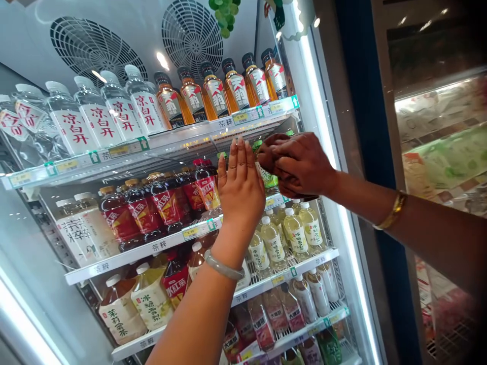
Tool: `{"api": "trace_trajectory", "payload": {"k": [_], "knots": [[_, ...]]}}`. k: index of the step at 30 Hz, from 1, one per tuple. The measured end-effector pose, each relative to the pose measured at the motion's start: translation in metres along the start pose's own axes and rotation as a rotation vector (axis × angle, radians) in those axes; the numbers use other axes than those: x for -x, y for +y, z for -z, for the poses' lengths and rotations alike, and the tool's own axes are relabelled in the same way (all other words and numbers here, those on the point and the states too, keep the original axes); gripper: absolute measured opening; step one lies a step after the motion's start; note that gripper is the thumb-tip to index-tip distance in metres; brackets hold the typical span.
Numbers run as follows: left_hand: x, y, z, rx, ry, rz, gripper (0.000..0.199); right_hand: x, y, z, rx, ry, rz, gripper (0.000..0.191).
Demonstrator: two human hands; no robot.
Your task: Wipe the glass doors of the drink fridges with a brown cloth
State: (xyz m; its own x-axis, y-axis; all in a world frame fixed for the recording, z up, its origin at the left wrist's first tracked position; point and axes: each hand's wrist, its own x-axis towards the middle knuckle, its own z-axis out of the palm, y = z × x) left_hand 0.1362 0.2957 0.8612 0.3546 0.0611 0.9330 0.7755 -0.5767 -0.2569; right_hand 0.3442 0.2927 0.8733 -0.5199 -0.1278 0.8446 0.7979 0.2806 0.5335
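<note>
My left hand (241, 187), with a pale bangle at the wrist, is raised in front of the cooler's middle shelf. Its fingers are stretched out and point up, its back toward me; whether the palm touches glass I cannot tell. Just to its right is my right hand (302, 165), with a gold bracelet, its fingers curled in. A dark brown shape lies against those fingers; it may be a held thing or a reflection. Behind it a green-labelled bottle (269, 178) is partly hidden. Bottles of red-labelled tea (206, 183) stand left of my left hand.
Clear water bottles (70, 124) and amber drink bottles (215, 91) line the top shelf. Pale yellow bottles (294, 230) stand lower right. A bright light strip (323, 96) runs along the cooler's right edge. Another cooler (441, 152) with packaged goods is at the right.
</note>
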Motion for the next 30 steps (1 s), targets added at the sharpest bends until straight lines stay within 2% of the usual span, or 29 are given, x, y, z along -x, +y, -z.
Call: {"api": "trace_trajectory", "payload": {"k": [1, 3, 6, 8, 11, 13, 15, 16, 18, 20, 22, 24, 26, 28, 30], "knots": [[0.001, 0.001, 0.001, -0.004, -0.010, 0.004, 0.059, 0.001, 0.008, 0.003, -0.014, -0.032, 0.007, 0.013], [0.001, 0.003, 0.001, 0.000, -0.026, 0.017, 0.061, -0.011, 0.012, 0.005, 0.005, -0.060, -0.098, 0.017], [0.001, 0.003, 0.000, 0.012, -0.014, 0.050, 0.061, -0.044, -0.013, -0.003, 0.101, 0.008, -0.378, 0.027], [0.003, 0.002, 0.000, 0.011, 0.012, 0.064, 0.060, -0.052, -0.037, -0.011, 0.125, 0.054, -0.434, 0.027], [0.009, -0.002, 0.002, 0.013, 0.065, 0.073, 0.058, -0.032, -0.052, -0.015, 0.090, 0.086, -0.268, 0.021], [0.014, -0.006, 0.004, 0.013, 0.084, 0.071, 0.058, -0.010, -0.044, -0.012, 0.042, 0.085, -0.108, 0.016], [0.018, -0.010, 0.007, 0.005, 0.067, 0.060, 0.059, 0.000, -0.032, -0.008, 0.006, 0.059, -0.023, 0.014], [0.019, -0.012, 0.008, 0.002, 0.048, 0.055, 0.060, -0.001, -0.029, -0.008, 0.006, 0.046, -0.035, 0.014], [0.021, -0.016, 0.012, -0.001, 0.008, 0.054, 0.060, -0.017, -0.032, -0.011, 0.044, 0.059, -0.165, 0.017], [0.022, -0.019, 0.016, -0.002, -0.009, 0.065, 0.061, -0.041, -0.049, -0.018, 0.091, 0.110, -0.338, 0.023], [0.024, -0.022, 0.021, -0.002, -0.001, 0.080, 0.063, -0.057, -0.072, -0.026, 0.102, 0.157, -0.424, 0.025], [0.028, -0.026, 0.026, -0.011, 0.007, 0.087, 0.064, -0.055, -0.091, -0.030, 0.083, 0.175, -0.404, 0.022], [0.033, -0.032, 0.031, -0.036, 0.008, 0.106, 0.063, -0.039, -0.099, -0.029, 0.047, 0.177, -0.313, 0.018], [0.037, -0.038, 0.036, -0.063, -0.002, 0.126, 0.063, -0.021, -0.094, -0.025, -0.002, 0.163, -0.200, 0.013], [0.040, -0.043, 0.041, -0.068, -0.018, 0.134, 0.064, -0.012, -0.085, -0.022, -0.036, 0.154, -0.156, 0.010]]}}
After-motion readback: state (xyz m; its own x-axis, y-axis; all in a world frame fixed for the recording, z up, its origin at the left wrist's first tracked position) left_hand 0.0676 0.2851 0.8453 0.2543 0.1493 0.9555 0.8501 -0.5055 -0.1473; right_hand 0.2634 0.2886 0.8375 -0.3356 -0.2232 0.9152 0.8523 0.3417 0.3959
